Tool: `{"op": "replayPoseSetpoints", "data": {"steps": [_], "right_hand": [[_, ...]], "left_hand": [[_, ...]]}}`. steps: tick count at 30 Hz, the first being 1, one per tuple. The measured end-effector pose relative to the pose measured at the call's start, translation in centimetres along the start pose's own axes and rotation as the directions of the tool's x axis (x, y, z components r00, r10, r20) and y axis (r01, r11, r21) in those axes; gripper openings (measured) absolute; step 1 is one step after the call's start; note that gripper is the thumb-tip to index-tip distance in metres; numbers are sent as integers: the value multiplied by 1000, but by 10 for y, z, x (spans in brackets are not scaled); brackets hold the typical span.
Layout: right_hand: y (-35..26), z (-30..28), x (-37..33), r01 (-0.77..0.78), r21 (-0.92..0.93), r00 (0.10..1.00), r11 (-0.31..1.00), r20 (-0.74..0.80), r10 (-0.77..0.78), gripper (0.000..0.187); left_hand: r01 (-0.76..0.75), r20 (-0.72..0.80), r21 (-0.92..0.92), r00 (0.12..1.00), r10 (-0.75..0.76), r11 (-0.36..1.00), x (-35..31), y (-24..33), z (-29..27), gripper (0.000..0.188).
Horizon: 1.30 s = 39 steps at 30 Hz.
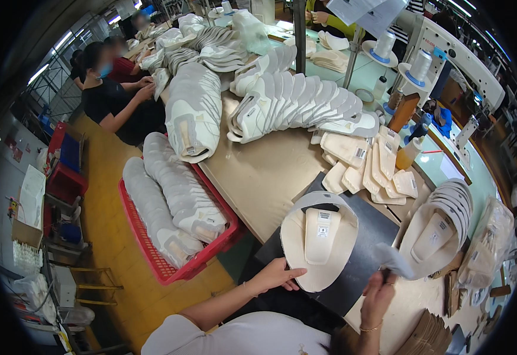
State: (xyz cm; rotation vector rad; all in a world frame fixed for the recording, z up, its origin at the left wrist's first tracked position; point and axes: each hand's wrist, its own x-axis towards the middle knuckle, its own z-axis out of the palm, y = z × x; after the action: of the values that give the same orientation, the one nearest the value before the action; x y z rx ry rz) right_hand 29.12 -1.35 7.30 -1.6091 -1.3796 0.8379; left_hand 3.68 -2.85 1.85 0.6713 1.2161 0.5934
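Head view, bench stock: your left hand (pixel 277 274) lies with fingers spread flat on the near edge of the cream shoe upper (pixel 319 239), pinning it, lining up, on the dark mat (pixel 365 248) so it keeps from sliding; your right hand (pixel 380 296) has its fingers curled round a pale soft piece (pixel 396 260) beside the mat, thumb and fingertips closed on it; finished uppers (pixel 306 103) fan in an overlapped row across the table (pixel 258 171) for counting; a red basket (pixel 170 266) at your left holds stacked ones within reach
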Motion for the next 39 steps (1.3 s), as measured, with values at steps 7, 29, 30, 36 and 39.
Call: {"op": "replayPoseSetpoints", "data": {"steps": [7, 29, 30, 36, 39], "right_hand": [[12, 28, -8, 180, -308, 955, 934, 283, -90, 18], [-5, 47, -5, 378, -481, 823, 791, 566, -49, 37], [-21, 45, -4, 393, -431, 830, 812, 547, -111, 37], [5, 60, -14, 458, -359, 778, 813, 604, -172, 41], [-13, 62, -1, 398, -502, 742, 768, 668, 51, 44]], "left_hand": [[148, -107, 132, 985, -134, 980, 5, 3, 6, 50], [181, -107, 256, 982, -158, 950, 7, 5, -6, 55], [197, -111, 275, 979, -173, 941, 6, 6, -6, 55], [224, -99, 300, 974, -203, 927, 4, 2, -4, 54], [200, -88, 271, 979, -182, 942, 5, -2, -9, 57]]}}
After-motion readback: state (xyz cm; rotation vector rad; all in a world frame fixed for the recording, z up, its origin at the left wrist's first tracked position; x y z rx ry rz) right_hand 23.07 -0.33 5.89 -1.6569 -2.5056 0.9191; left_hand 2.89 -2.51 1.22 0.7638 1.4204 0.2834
